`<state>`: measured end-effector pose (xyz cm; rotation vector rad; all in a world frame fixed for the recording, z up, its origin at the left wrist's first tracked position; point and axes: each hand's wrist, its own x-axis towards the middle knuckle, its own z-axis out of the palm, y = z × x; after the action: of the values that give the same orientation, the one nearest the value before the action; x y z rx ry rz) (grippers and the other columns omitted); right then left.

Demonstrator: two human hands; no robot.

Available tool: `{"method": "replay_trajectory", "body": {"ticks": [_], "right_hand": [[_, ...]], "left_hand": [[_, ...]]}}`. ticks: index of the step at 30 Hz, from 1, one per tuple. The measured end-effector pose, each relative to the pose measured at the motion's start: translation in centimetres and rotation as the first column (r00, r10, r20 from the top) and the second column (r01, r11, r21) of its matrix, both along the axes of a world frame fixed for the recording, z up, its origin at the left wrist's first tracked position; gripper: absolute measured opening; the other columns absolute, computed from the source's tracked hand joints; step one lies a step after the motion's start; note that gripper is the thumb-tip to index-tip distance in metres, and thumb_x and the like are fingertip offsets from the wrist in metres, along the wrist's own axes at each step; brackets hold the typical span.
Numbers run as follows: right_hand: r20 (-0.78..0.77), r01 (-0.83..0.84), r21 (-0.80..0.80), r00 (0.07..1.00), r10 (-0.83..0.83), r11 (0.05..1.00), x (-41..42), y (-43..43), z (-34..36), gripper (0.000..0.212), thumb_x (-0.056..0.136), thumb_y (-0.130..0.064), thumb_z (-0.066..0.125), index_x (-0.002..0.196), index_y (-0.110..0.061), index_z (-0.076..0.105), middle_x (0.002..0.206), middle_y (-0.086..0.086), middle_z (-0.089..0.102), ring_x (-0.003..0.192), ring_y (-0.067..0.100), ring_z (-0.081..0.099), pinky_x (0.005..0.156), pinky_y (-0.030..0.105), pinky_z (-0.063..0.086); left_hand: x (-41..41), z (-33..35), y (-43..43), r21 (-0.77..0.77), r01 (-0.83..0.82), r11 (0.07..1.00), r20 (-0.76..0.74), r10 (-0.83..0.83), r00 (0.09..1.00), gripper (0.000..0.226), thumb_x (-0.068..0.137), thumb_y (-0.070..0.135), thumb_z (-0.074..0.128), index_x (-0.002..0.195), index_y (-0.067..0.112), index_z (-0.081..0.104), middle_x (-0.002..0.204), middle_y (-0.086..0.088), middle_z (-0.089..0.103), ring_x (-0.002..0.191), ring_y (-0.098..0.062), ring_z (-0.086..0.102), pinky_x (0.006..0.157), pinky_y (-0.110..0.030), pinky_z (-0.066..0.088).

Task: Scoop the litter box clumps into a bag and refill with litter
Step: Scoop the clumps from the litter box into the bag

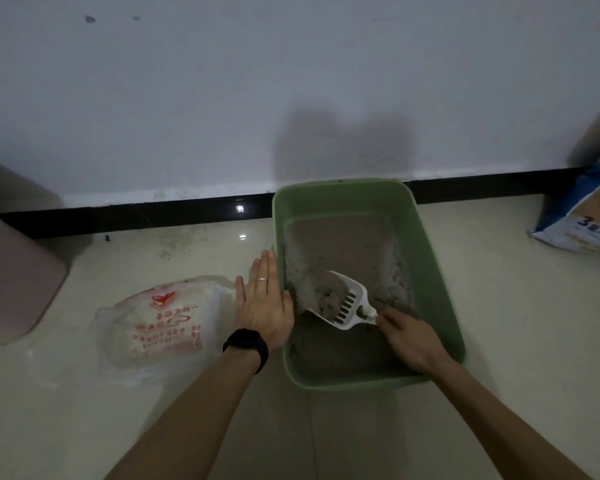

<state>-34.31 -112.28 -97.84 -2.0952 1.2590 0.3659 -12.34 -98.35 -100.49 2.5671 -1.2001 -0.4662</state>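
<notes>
Both bare forearms are extended forward from the lower edge of the view, the left one angled inward and the right one angled up toward the left. The left hand (262, 306) is held flat and open, palm down, fingers straight and together, with a ring worn on one finger and a dark band worn at the wrist. The right hand (409, 336) is curled closed in a grip, knuckles turned upward.

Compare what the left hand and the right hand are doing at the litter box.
The left hand lies flat and open against the outside of the green litter box, empty; the right hand is closed around the handle of the white scoop, inside the box. The left hand wears a ring, with a dark band on its wrist; the right shows neither. Both are bare.
</notes>
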Motion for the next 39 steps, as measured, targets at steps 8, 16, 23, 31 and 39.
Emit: {"method": "replay_trajectory", "body": {"ticks": [8,16,23,31,39], "right_hand": [[0.238,0.227,-0.018,0.947,-0.216,0.974,0.7,0.0,1.5,0.030,0.101,-0.039,0.041,0.081,-0.022,0.055,0.075,-0.001,0.063,0.069,0.018,0.059,0.063,0.032,0.044],[0.259,0.224,-0.154,0.949,-0.179,0.962,4.1,1.4,2.8,0.029,0.101,-0.040,0.039,0.085,-0.024,0.056,0.076,-0.003,0.063,0.068,0.016,0.060,0.060,0.033,0.045],[0.259,0.024,-0.031,0.966,-0.015,0.999,9.4,4.3,4.8,0.031,0.102,-0.039,0.038,0.089,-0.020,0.058,0.077,0.000,0.064,0.072,0.014,0.060,0.064,0.031,0.044],[0.344,-0.115,0.008,0.933,0.105,0.993,15.6,8.7,5.5,0.033,0.101,-0.042,0.038,0.085,-0.020,0.056,0.077,-0.003,0.063,0.073,0.017,0.059,0.068,0.037,0.046],[0.104,-0.459,-0.196,0.869,0.484,0.867,20.0,14.2,2.1,0.030,0.101,-0.046,0.033,0.092,-0.022,0.049,0.085,0.002,0.069,0.078,0.027,0.065,0.069,0.038,0.051]], "left_hand": [[0.6,1.5,-0.9,0.096,0.119,0.988,0.079,-0.126,0.989,0.072,0.099,0.035,0.023,0.149,0.020,-0.027,0.157,0.004,-0.030,0.146,-0.015,-0.024,0.115,-0.044,-0.018],[4.9,2.1,2.3,0.169,0.259,0.951,0.056,-0.272,0.961,0.069,0.098,0.059,0.009,0.146,0.029,-0.030,0.158,0.008,-0.025,0.147,-0.012,-0.018,0.119,-0.043,-0.012],[12.7,2.5,9.9,0.359,0.108,0.927,0.123,-0.162,0.979,0.074,0.098,0.056,0.021,0.152,0.025,-0.020,0.162,0.001,-0.016,0.149,-0.019,-0.013,0.119,-0.047,-0.009],[17.7,2.9,17.5,0.546,-0.048,0.836,0.171,-0.055,0.984,0.085,0.094,0.044,0.048,0.152,0.036,-0.013,0.163,-0.002,-0.012,0.149,-0.030,-0.009,0.118,-0.055,-0.006],[20.0,2.6,21.4,0.549,-0.154,0.822,0.134,0.095,0.986,0.094,0.090,0.020,0.055,0.151,0.040,-0.013,0.163,-0.005,0.006,0.145,-0.030,0.021,0.117,-0.051,0.018]]}}
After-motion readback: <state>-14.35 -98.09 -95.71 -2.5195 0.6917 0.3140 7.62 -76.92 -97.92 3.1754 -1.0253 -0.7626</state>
